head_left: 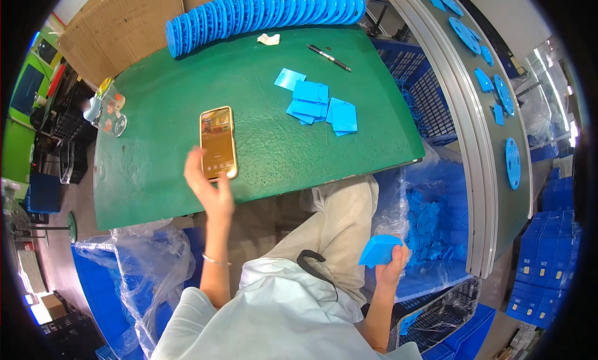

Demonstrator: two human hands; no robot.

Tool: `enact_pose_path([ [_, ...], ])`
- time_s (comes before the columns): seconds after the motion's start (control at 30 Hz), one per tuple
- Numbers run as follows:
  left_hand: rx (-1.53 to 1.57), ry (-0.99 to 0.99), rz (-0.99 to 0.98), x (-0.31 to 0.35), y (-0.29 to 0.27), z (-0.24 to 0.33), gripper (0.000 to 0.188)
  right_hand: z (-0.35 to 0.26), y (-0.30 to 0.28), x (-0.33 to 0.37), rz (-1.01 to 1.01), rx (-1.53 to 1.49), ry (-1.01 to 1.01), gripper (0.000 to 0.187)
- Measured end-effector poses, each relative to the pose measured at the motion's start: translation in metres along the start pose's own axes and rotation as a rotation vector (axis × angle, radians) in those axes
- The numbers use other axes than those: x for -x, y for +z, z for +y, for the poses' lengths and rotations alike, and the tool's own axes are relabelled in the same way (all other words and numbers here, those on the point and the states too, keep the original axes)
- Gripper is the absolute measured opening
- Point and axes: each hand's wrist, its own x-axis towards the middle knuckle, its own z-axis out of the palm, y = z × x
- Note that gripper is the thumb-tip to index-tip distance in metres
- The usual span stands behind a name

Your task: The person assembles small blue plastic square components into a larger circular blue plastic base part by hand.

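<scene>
My left hand (pixel 210 190) is over the near edge of the green table (pixel 156 179), its fingers apart and slightly blurred. The fingertips are at the lower left side of a phone (pixel 218 139) in a pale gold case, which lies face up with its screen lit; whether they touch it I cannot tell. Low on the right, beside my knee, my right hand (pixel 391 266) is closed around a small stack of flat blue plastic pieces (pixel 378 251). Similar thin blue square pieces (pixel 311 93) lie in a loose, overlapping pile on the table.
A long row of blue plastic discs (pixel 268 12) lines the table's back edge. Nearby lie a pen (pixel 329 57) and a paper scrap (pixel 268 39); a clear cup (pixel 114 124) stands left. A plastic-lined blue bin (pixel 430 226) holds blue parts, beside a conveyor (pixel 492 216) carrying more.
</scene>
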Motion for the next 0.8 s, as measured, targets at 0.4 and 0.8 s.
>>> enact_pose_path([
  [0.4, 0.965, -0.124, -1.486, 0.113, 0.067, 0.189, 0.034, -0.016, -0.021, 0.030, 0.165, 0.352, -0.111, 0.046],
  [0.8, 0.653, 0.092, -0.994, 0.045, 0.114, 0.174, 0.028, -0.046, -0.236, 0.123, 1.455, 0.428, -0.229, 0.042],
])
